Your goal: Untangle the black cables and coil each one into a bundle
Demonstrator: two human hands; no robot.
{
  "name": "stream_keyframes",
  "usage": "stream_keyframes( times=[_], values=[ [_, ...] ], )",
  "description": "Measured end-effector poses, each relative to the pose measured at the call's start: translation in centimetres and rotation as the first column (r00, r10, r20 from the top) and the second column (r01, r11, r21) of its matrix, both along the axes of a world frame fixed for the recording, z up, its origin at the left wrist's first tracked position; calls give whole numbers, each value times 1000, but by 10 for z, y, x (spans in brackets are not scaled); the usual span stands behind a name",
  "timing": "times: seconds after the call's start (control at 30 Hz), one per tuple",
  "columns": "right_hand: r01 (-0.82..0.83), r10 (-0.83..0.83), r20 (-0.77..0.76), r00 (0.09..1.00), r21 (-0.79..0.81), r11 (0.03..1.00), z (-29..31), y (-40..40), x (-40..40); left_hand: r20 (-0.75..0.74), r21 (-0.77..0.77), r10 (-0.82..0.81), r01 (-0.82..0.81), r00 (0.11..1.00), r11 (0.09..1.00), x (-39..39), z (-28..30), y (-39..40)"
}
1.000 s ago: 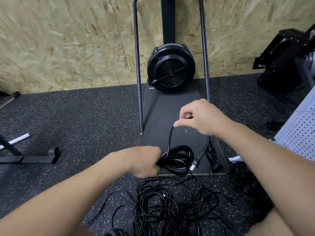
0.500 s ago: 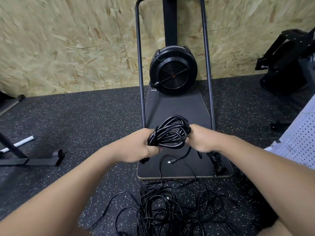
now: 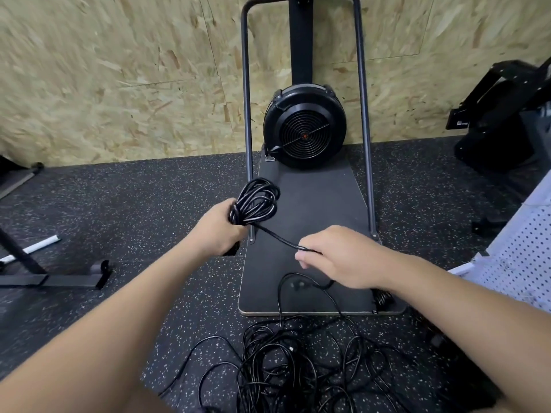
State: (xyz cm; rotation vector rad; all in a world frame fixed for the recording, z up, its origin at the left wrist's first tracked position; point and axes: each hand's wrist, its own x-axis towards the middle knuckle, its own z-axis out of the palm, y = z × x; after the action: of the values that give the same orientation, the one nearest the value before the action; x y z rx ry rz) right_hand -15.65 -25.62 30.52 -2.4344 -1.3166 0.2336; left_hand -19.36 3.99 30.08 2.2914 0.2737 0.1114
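My left hand (image 3: 219,231) grips a coiled bundle of black cable (image 3: 256,202), held up over the left edge of a dark platform. A taut strand (image 3: 277,237) runs from the bundle down to my right hand (image 3: 337,257), which pinches it. The free end with its plug (image 3: 299,284) dangles below my right hand. On the floor in front of me lies a tangled heap of black cables (image 3: 298,371). A small coiled cable (image 3: 381,299) sits on the platform's near right corner, partly hidden by my right forearm.
The dark platform (image 3: 310,210) carries a black round fan housing (image 3: 304,126) and a metal tube frame (image 3: 246,114). A black stand base (image 3: 53,278) lies at left, black equipment (image 3: 504,120) and a white perforated panel (image 3: 524,257) at right. An OSB wall stands behind.
My hands have separated: the left carried the bundle up and left, the right moved down and right, drawing a strand of cable taut between them.
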Motion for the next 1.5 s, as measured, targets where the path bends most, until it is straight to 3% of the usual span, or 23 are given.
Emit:
stream_keyframes(
  times=[0.1, 0.23, 0.37, 0.53, 0.7, 0.87, 1.0, 1.17, 1.33, 1.43, 1.5],
  values=[
    [-64, 62, 42, 997, 61, 996, 6, -1, -5, 12, 139, 43, -44, 999, 989, 5, -9, -9],
    [-221, 210, 274, 939, 12, 975, 9, 14, -24, 6, 376, 60, -58, 998, 925, 8, -24, -31],
    [-317, 298, 358, 885, -7, 948, 14, 24, -32, 7, 541, -32, 23, 999, 841, 3, -30, -58],
    [-178, 108, 284, 953, 236, 955, 33, 11, 4, -109, 843, -282, 239, 953, 481, -14, -43, -91],
    [12, -43, 128, 991, 232, 973, 16, -14, 42, -63, 856, -499, 304, 864, 417, -19, -56, -88],
    [133, -111, -106, 988, 232, 964, 4, -30, 60, 134, 846, -707, 291, 694, 447, -24, -53, -83],
    [160, -113, -219, 969, 209, 965, -6, -35, 66, 253, 757, -633, 258, 732, 601, -24, -39, -83],
    [129, -80, -301, 950, 145, 981, -20, -36, 69, 221, 725, -710, 375, 669, 578, -30, -32, -72],
    [52, -91, -362, 928, -115, 992, -38, -35, 73, 267, 610, -620, 369, 738, 701, -29, -28, -67],
    [47, -180, -528, 830, -256, 965, -57, -33, 67, 280, 496, -481, 304, 831, 814, -24, -32, -64],
    [-17, -133, -451, 883, -314, 949, -59, -34, 66, 239, 393, -389, 278, 890, 877, -20, -37, -62]
  ],
)
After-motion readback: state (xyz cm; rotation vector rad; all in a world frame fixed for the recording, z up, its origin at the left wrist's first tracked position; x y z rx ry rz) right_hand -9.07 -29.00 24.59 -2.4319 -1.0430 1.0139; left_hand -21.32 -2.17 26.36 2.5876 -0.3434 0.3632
